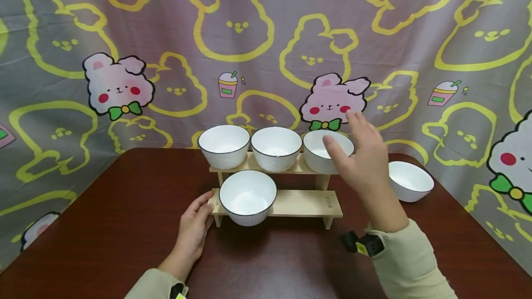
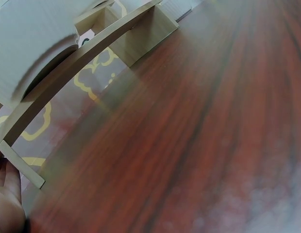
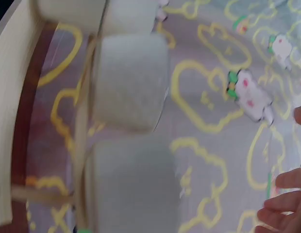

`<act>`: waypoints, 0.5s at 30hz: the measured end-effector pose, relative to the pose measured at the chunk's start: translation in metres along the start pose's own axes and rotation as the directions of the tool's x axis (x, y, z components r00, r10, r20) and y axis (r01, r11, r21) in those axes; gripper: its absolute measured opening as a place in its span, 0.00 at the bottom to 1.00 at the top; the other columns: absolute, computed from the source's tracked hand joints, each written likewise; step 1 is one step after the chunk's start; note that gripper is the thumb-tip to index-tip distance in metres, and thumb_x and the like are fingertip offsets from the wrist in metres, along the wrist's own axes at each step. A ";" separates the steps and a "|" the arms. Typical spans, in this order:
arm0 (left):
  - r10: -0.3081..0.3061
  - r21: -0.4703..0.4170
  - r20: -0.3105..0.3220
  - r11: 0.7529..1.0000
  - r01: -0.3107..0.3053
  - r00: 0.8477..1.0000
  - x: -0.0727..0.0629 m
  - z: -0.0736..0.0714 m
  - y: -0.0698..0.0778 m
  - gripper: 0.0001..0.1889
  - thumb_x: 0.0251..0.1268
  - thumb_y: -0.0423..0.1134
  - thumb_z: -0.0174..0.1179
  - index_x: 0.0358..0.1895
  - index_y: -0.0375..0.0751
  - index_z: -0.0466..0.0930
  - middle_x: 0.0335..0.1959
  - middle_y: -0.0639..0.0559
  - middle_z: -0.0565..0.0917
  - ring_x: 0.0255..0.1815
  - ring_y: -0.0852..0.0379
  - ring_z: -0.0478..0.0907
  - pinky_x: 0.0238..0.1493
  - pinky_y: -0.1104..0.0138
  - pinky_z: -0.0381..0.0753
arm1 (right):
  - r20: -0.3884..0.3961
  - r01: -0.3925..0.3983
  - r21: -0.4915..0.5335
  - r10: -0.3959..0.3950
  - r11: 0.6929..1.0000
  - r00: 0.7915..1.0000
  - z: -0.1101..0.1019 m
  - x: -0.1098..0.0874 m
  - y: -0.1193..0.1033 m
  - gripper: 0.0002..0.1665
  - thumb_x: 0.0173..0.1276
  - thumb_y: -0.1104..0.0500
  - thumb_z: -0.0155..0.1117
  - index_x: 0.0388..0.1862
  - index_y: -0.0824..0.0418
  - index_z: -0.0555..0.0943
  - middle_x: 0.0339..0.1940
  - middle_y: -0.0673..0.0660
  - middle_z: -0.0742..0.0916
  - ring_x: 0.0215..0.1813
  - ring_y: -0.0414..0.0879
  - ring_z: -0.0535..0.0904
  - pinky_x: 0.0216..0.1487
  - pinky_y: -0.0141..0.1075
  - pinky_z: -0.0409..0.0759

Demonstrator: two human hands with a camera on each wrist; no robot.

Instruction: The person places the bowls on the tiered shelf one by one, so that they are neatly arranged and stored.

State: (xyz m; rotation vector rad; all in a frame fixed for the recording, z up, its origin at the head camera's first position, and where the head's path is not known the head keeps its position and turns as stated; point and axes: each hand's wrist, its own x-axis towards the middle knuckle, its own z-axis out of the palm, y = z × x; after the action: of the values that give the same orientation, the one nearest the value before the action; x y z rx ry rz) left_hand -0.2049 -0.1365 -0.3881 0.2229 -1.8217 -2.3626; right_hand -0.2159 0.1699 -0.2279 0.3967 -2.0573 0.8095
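A two-tier wooden rack (image 1: 305, 203) stands on the table with three white bowls (image 1: 276, 149) in a row on its upper tier. Another white bowl (image 1: 248, 197) sits at the left of the lower tier. My left hand (image 1: 193, 225) grips the left end of the lower board; in the left wrist view its fingers (image 2: 9, 182) are beside the rack's leg. Raised near the right upper bowl (image 1: 322, 151), my right hand (image 1: 365, 165) has its fingers spread and holds nothing. In the right wrist view, fingers (image 3: 286, 204) show at the right edge, apart from the bowls.
One more white bowl (image 1: 409, 181) rests on the dark wooden table (image 1: 124, 225), right of the rack and partly behind my right hand. A patterned curtain (image 1: 266, 36) hangs behind the table.
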 end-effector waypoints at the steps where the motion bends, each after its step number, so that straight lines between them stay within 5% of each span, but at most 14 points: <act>1: 0.000 0.000 0.000 1.000 0.000 1.000 0.000 0.000 0.000 0.22 0.68 0.29 0.42 0.65 0.29 0.61 0.65 0.40 0.64 0.48 0.70 0.72 0.48 0.77 0.72 | -0.026 0.008 -0.002 -0.008 1.000 1.000 0.000 0.000 0.005 0.35 0.56 0.51 0.60 0.60 0.70 0.72 0.61 0.68 0.75 0.64 0.63 0.66 0.62 0.60 0.60; 9: -0.003 0.010 0.006 1.000 0.003 1.000 -0.001 0.000 0.001 0.22 0.69 0.30 0.42 0.65 0.29 0.61 0.66 0.41 0.63 0.48 0.70 0.72 0.48 0.77 0.72 | -0.218 0.031 -0.016 -0.034 0.999 0.975 -0.007 0.001 0.045 0.35 0.56 0.48 0.59 0.59 0.67 0.74 0.59 0.66 0.77 0.63 0.60 0.69 0.62 0.56 0.63; 15: -0.008 0.026 0.009 1.000 0.008 1.000 -0.001 -0.001 0.000 0.22 0.69 0.30 0.42 0.66 0.30 0.61 0.66 0.41 0.63 0.48 0.70 0.72 0.47 0.77 0.72 | -0.251 -0.049 -0.013 0.044 0.999 0.967 -0.014 -0.001 0.071 0.35 0.57 0.46 0.58 0.59 0.66 0.74 0.59 0.65 0.77 0.62 0.62 0.69 0.60 0.57 0.64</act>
State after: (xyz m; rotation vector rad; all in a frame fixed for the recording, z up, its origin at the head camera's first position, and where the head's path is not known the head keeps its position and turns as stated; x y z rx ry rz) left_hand -0.2038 -0.1372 -0.3885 0.2230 -1.8597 -2.3503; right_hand -0.2458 0.2322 -0.2511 0.2231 -1.8422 0.8238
